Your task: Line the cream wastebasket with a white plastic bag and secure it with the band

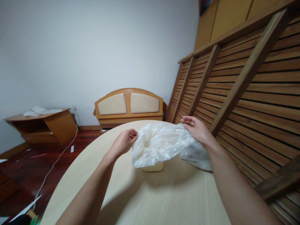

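A thin white plastic bag (159, 143) is draped over a small cream bin (153, 167) that stands on the round pale wooden table (164, 200). My left hand (124, 141) pinches the bag's left edge with closed fingers. On the bag's far right edge rests my right hand (197, 128), its fingers curled round the plastic. Only the bottom of the bin shows under the bag.
A slatted wooden bed frame (246, 87) leans against the wall right beside the table. A padded headboard (128, 106) stands against the back wall. A low wooden cabinet (42, 125) with papers sits at left, and a white cable (56, 162) runs across the dark floor.
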Demonstrator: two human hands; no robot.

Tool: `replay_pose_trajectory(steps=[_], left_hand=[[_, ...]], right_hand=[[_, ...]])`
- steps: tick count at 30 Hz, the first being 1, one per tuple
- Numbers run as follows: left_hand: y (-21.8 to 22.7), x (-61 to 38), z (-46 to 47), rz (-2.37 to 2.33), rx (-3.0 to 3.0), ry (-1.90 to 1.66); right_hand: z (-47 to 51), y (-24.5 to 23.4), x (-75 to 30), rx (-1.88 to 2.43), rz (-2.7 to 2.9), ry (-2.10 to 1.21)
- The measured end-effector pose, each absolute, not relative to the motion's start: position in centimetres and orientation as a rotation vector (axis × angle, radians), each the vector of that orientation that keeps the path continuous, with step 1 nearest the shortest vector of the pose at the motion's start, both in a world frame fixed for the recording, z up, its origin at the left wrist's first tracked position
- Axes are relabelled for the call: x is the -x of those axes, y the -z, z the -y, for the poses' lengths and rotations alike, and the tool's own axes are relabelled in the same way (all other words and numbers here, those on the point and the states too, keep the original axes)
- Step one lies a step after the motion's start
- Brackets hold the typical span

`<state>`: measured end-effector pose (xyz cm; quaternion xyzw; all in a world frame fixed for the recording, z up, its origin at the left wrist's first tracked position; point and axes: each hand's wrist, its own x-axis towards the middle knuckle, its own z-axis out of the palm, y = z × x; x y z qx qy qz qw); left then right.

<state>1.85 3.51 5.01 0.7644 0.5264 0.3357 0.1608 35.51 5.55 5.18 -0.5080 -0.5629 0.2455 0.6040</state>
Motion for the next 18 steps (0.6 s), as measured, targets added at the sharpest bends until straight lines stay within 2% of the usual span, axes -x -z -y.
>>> replay_pose_trajectory(steps=[4,10,16,18], left_hand=[[-5.0,-1.4,-3.4,-1.685,-2.229,-0.88],[-5.0,-1.1,-2.9,-1.867,-2.265,-0.681],[-5.4,-2.5,-2.7,-1.613,-2.19,-1.142],[-5.4,-3.1,-2.5,-1.472,-2.198,-1.168]], right_hand=[[-5.3,-5.6,-35.8,1.094,1.149,-0.689],[-4.9,-6.6,-35.6,0.796,0.829,-1.037],[-4.7,-6.2,-35.9,1.023,0.997,-0.962],[-5.0,-5.9,-36.0,1.053,1.001,-0.894]])
